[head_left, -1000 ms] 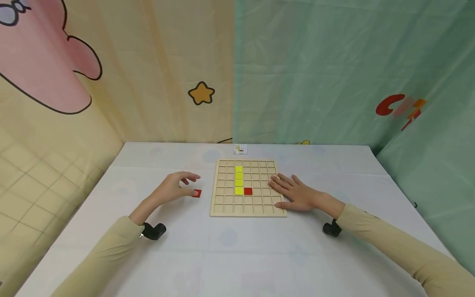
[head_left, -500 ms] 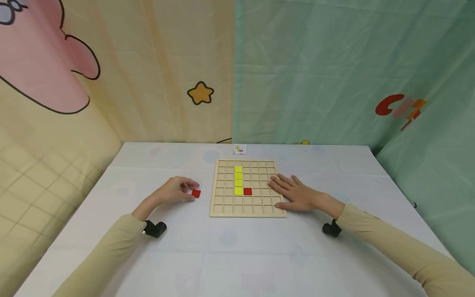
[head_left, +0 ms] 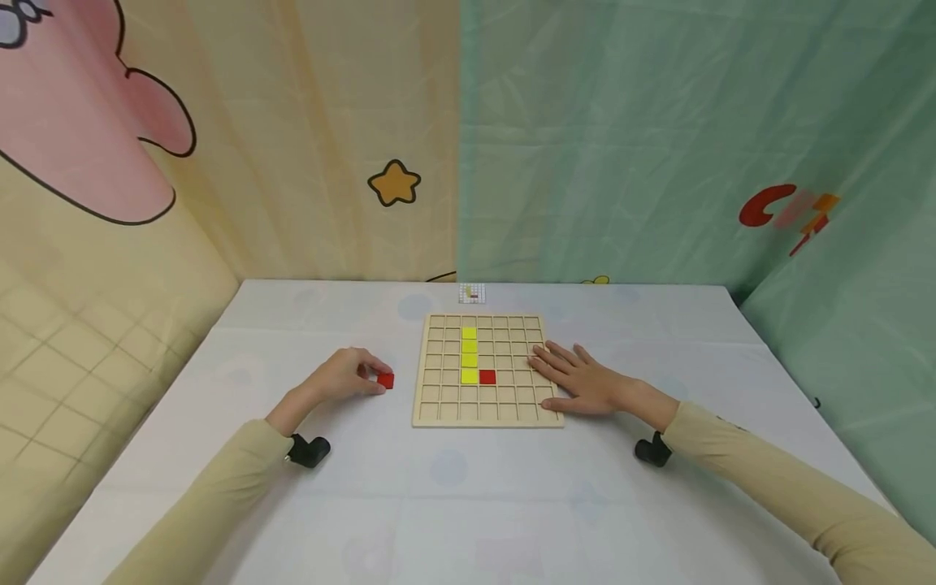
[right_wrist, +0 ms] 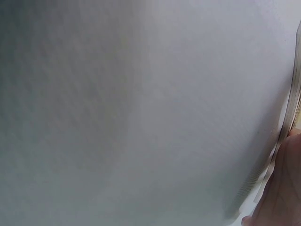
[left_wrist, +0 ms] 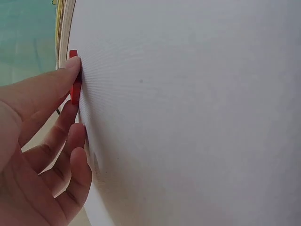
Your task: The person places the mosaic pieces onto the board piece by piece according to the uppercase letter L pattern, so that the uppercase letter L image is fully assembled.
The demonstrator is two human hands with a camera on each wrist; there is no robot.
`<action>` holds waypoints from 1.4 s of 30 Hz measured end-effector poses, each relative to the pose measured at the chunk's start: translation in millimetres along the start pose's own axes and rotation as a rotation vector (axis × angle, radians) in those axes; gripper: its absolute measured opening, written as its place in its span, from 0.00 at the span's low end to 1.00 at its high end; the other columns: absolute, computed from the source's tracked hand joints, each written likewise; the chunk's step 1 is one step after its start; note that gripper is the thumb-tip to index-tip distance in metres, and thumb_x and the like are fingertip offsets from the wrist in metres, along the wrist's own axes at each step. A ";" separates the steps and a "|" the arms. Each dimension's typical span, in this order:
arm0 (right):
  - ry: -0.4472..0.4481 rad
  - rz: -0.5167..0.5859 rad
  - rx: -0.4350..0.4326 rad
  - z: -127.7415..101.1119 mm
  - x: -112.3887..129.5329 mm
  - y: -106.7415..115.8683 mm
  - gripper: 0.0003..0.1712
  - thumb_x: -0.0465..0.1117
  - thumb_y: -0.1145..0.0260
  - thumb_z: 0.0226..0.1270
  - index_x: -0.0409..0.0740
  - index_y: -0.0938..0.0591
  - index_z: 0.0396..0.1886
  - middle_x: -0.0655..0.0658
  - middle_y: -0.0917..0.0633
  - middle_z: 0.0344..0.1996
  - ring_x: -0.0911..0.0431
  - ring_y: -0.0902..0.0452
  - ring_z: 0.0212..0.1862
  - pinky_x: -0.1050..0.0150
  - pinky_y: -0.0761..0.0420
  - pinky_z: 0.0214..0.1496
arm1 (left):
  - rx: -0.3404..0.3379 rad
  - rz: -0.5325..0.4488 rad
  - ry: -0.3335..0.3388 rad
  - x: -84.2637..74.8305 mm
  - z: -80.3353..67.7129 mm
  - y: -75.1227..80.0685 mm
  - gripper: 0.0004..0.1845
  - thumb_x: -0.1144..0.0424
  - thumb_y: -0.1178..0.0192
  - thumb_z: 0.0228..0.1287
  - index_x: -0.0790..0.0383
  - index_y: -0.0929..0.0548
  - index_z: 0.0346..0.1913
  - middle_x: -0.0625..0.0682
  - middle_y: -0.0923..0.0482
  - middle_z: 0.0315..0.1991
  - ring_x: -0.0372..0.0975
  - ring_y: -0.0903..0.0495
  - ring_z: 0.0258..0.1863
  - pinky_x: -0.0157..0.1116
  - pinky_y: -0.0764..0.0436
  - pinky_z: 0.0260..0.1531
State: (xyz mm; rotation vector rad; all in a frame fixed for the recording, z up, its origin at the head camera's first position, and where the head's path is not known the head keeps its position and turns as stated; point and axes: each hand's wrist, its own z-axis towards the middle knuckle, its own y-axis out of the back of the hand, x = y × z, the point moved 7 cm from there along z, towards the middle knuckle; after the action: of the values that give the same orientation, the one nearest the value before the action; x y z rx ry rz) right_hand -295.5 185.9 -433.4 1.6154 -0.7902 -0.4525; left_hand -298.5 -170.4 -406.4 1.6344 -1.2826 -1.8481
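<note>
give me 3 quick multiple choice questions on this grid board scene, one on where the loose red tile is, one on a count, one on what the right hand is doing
1. Where is the loose red tile?
A. on the table left of the board
B. in the board's top row
C. under the right hand

2. How many yellow tiles sit in the board?
A. two
B. four
C. six

3. The right hand is
A. a fist in the air
B. flat on the board's right edge
C. pinching a tile

Answers: 1 A, the left hand pinches it on the table beside the board. 2 B, one column of four. 3 B, straight fingers rest on the cells.
</note>
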 end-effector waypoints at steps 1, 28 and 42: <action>0.000 -0.001 0.003 0.1 -0.2 -0.7 0.45 0.66 0.54 0.71 0.52 0.57 0.78 0.45 0.59 0.78 0.44 0.68 0.78 0.34 0.61 0.72 | -0.002 0.007 0.002 -0.2 -0.6 -0.3 0.15 0.65 0.29 0.53 0.65 0.13 0.45 0.54 0.17 0.37 0.40 0.29 0.32 0.33 0.30 0.32; -0.009 0.005 0.013 1.5 -2.9 -2.8 0.45 0.68 0.55 0.70 0.55 0.58 0.78 0.47 0.59 0.78 0.45 0.69 0.78 0.33 0.61 0.72 | -0.126 0.098 -0.003 -31.2 5.2 5.1 0.16 0.58 0.30 0.52 0.58 0.12 0.45 0.48 0.17 0.34 0.37 0.29 0.24 0.32 0.30 0.24; -0.001 0.005 0.003 0.4 -3.3 -1.9 0.46 0.68 0.55 0.70 0.53 0.57 0.78 0.46 0.58 0.78 0.44 0.67 0.78 0.32 0.59 0.71 | -0.089 0.104 -0.094 -79.7 37.4 -20.8 0.15 0.56 0.29 0.53 0.56 0.12 0.44 0.48 0.14 0.39 0.37 0.28 0.27 0.30 0.31 0.27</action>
State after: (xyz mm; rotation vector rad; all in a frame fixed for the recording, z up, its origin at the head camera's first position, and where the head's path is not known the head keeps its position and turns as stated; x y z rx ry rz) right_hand -297.6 188.0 -435.7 1.6161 -0.7960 -0.4489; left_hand -305.6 -84.5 -378.9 1.4239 -1.2790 -1.9103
